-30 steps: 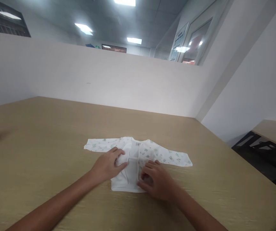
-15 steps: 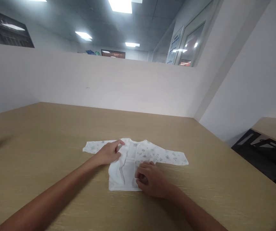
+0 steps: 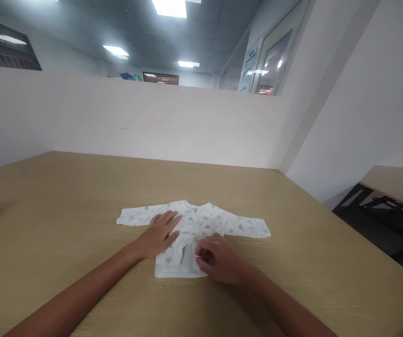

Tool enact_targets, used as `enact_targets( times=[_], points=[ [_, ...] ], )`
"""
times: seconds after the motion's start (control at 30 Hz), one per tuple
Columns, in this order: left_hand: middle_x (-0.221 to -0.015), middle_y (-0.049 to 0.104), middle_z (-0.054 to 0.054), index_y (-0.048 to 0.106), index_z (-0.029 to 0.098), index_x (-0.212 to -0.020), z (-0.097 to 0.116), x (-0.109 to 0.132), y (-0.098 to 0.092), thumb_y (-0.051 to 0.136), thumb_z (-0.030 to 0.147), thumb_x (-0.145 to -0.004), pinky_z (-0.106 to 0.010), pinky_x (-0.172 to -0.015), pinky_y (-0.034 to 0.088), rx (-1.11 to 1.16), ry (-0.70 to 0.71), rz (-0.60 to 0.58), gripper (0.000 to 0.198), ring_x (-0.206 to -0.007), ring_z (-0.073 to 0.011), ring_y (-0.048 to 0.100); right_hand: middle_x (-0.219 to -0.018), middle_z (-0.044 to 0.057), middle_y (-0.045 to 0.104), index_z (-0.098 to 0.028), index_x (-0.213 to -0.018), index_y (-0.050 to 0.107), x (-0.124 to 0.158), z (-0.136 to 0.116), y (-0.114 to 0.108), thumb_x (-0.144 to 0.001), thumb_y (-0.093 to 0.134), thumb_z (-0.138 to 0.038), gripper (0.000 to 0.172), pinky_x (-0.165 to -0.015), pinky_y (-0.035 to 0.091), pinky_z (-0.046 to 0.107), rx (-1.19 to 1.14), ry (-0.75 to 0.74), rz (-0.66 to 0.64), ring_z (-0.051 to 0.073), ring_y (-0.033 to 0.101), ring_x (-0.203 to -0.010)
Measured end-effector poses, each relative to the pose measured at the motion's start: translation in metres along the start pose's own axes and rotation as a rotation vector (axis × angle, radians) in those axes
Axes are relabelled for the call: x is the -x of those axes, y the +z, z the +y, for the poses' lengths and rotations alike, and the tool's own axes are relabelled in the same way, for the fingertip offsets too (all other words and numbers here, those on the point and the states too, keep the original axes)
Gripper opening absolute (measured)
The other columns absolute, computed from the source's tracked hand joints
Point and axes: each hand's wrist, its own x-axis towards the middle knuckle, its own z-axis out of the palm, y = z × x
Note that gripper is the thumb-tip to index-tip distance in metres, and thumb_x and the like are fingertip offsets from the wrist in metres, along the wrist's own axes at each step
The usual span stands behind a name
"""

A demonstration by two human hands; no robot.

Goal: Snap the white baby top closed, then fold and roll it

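Observation:
A small white baby shirt [image 3: 210,220] with a scattered print lies spread on the table, its sleeves stretched out to both sides. My left hand [image 3: 159,235] rests flat on the front panel at the left, fingers extended and slightly apart. With curled fingers, my right hand [image 3: 218,260] pinches the edge of the other front panel near the lower middle. Between the hands the left panel's lower part is rumpled and folded back, so the plain white inside shows above the hem. My right hand hides the shirt's lower right corner.
The shirt lies on a wide wood-toned table [image 3: 82,187]. A white partition [image 3: 173,126] rises along its far edge, and a white wall stands at the right. Beyond the table's right edge is another wooden surface [image 3: 398,185] with a dark frame below.
The left front panel, folded open before, now lies over toward the middle with its print showing. My left hand has gone from pinching it to lying flat on it. My right hand keeps its pinch.

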Motion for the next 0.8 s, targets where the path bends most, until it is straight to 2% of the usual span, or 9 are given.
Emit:
enact_targets(
  times=[0.13, 0.23, 0.33, 0.4, 0.43, 0.53, 0.6, 0.73, 0.8],
  points=[
    [-0.165, 0.035, -0.005, 0.046, 0.031, -0.155, 0.010, 0.006, -0.006, 0.035, 0.045, -0.108, -0.056, -0.129, 0.022, -0.103, 0.104, 0.093, 0.051, -0.155, -0.0287, 0.029, -0.074, -0.006, 0.062, -0.019, -0.084, 0.063, 0.003, -0.004, 0.000, -0.085, 0.065, -0.011, 0.008, -0.072, 0.040, 0.024, -0.068, -0.066, -0.073, 0.010, 0.054, -0.068],
    [-0.142, 0.056, -0.009, 0.061, 0.024, -0.133, 0.034, 0.021, -0.028, 0.046, 0.046, -0.103, -0.045, -0.112, 0.043, -0.008, 0.025, 0.213, 0.040, -0.132, -0.0254, 0.051, -0.079, -0.003, 0.068, -0.021, -0.090, 0.071, 0.002, 0.009, -0.007, -0.093, 0.069, -0.027, 0.008, -0.070, 0.044, 0.024, -0.152, -0.083, -0.088, 0.010, 0.060, -0.070],
    [-0.120, 0.063, -0.007, 0.064, 0.022, -0.110, 0.052, 0.052, -0.040, 0.060, 0.057, -0.096, -0.035, -0.092, 0.050, 0.134, -0.001, 0.132, 0.038, -0.108, -0.0207, 0.059, -0.098, 0.003, 0.073, -0.021, -0.099, 0.072, -0.002, 0.041, -0.019, -0.103, 0.056, -0.042, 0.027, -0.083, 0.050, 0.029, -0.127, 0.048, 0.231, 0.016, 0.066, -0.089],
    [-0.125, 0.061, -0.006, 0.065, 0.025, -0.114, 0.057, 0.073, -0.035, 0.068, 0.054, -0.091, -0.034, -0.095, 0.050, 0.193, 0.079, 0.062, 0.037, -0.114, -0.0215, 0.057, -0.122, 0.007, 0.070, -0.021, -0.118, 0.070, -0.005, 0.069, -0.024, -0.104, 0.048, -0.042, 0.033, -0.100, 0.049, 0.036, -0.025, 0.178, 0.416, 0.022, 0.063, -0.113],
    [-0.127, 0.061, -0.006, 0.065, 0.026, -0.116, 0.058, 0.082, -0.031, 0.070, 0.050, -0.091, -0.035, -0.097, 0.049, 0.218, 0.114, 0.054, 0.034, -0.117, -0.0219, 0.056, -0.134, 0.009, 0.066, -0.019, -0.130, 0.066, -0.006, 0.084, -0.025, -0.104, 0.046, -0.043, 0.040, -0.109, 0.046, 0.041, 0.042, 0.226, 0.429, 0.025, 0.059, -0.124],
    [-0.118, 0.063, -0.006, 0.068, 0.026, -0.111, 0.056, 0.099, -0.019, 0.060, 0.035, -0.100, -0.034, -0.099, 0.047, 0.277, 0.137, 0.089, 0.016, -0.115, -0.0192, 0.057, -0.157, 0.015, 0.047, -0.010, -0.154, 0.047, -0.007, 0.119, -0.019, -0.103, 0.039, -0.045, 0.062, -0.124, 0.033, 0.048, 0.257, 0.340, 0.281, 0.030, 0.041, -0.147],
    [-0.108, 0.065, -0.005, 0.068, 0.024, -0.103, 0.056, 0.104, -0.022, 0.047, 0.027, -0.105, -0.033, -0.097, 0.046, 0.297, 0.150, 0.052, 0.021, -0.106, -0.0165, 0.058, -0.164, 0.015, 0.036, -0.006, -0.160, 0.039, -0.008, 0.132, -0.013, -0.105, 0.032, -0.046, 0.068, -0.128, 0.026, 0.049, 0.387, 0.390, 0.167, 0.030, 0.030, -0.154],
    [-0.102, 0.065, -0.003, 0.065, 0.023, -0.100, 0.059, 0.109, -0.047, 0.041, 0.024, -0.106, -0.031, -0.096, 0.045, 0.319, 0.254, -0.166, 0.025, -0.100, -0.0138, 0.058, -0.165, 0.015, 0.034, -0.005, -0.161, 0.038, -0.012, 0.141, -0.009, -0.108, 0.021, -0.045, 0.068, -0.128, 0.025, 0.049, 0.549, 0.405, 0.104, 0.030, 0.026, -0.156],
    [-0.106, 0.067, -0.003, 0.068, 0.024, -0.099, 0.055, 0.108, -0.058, 0.043, 0.030, -0.107, -0.031, -0.098, 0.046, 0.312, 0.248, -0.189, 0.026, -0.104, -0.0141, 0.060, -0.164, 0.016, 0.034, -0.004, -0.161, 0.039, -0.013, 0.141, -0.010, -0.108, 0.020, -0.045, 0.068, -0.128, 0.026, 0.049, 0.574, 0.419, 0.103, 0.030, 0.026, -0.156]
  ],
)
